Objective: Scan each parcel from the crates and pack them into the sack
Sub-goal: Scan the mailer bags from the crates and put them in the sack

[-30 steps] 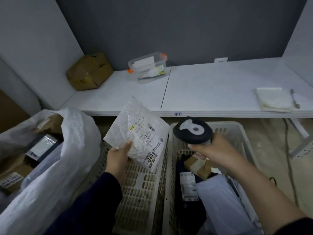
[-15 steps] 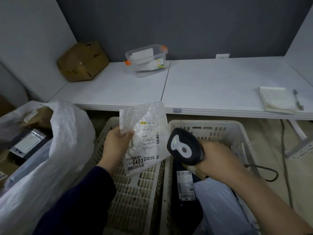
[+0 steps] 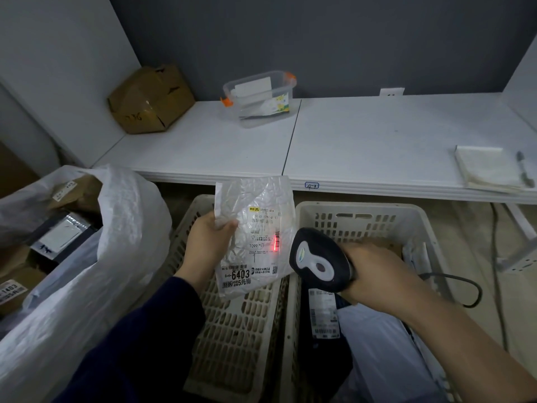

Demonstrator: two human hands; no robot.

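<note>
My left hand (image 3: 207,241) pinches the upper left edge of a crinkled white plastic parcel (image 3: 255,231), held upright over the left crate (image 3: 232,330). Its shipping label faces me, and a red scan line glows on the barcode. My right hand (image 3: 374,274) grips a black handheld scanner (image 3: 319,258), its head pointed left at the label from close by. The right crate (image 3: 360,216) holds a dark parcel with a white label (image 3: 322,318), a pale grey bag and a brown box partly hidden by my hand. A white woven sack (image 3: 116,242) stands open at the left with several parcels inside.
A white table (image 3: 348,141) runs behind the crates. On it sit a dented cardboard box (image 3: 151,100), a clear plastic tub (image 3: 260,97), and a notepad (image 3: 488,167) with a pen. The scanner's cable (image 3: 470,289) loops to the right over the floor.
The parcel has turned upright with its label toward the scanner. My right hand tipped the scanner's head down and left toward it, and a red scan line now lights the barcode.
</note>
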